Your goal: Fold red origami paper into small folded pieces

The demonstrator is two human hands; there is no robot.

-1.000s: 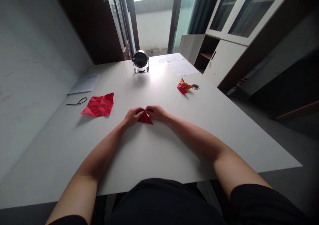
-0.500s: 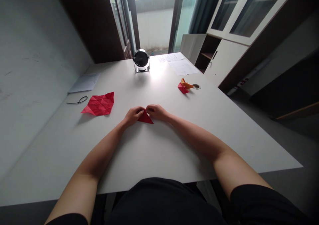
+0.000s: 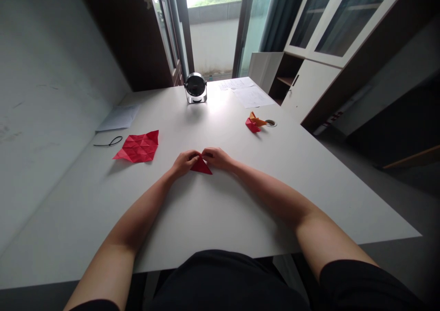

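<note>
A small folded piece of red paper (image 3: 202, 167), triangular in outline, lies on the white table between my two hands. My left hand (image 3: 186, 160) is closed on its left side, thumb and fingers pinching near the top. From the right, my right hand (image 3: 216, 157) pinches the paper's upper tip, its fingertips almost touching those of the left. The fingers cover the upper part of the folds. Farther left lies a larger creased sheet of red paper (image 3: 139, 147), spread out with its corners lifted.
On the right are red and orange folded paper figures (image 3: 253, 123), beside a round cable hole (image 3: 271, 123). A round silver-framed device (image 3: 195, 88) stands at the back. Printed sheets (image 3: 252, 96), a white paper stack (image 3: 118, 118) and a black cable tie (image 3: 109, 142) lie around the table (image 3: 220, 219).
The whole view has shifted slightly downward in the picture. Both hands keep their pinch on the red paper, with barely any movement of the fingers.
</note>
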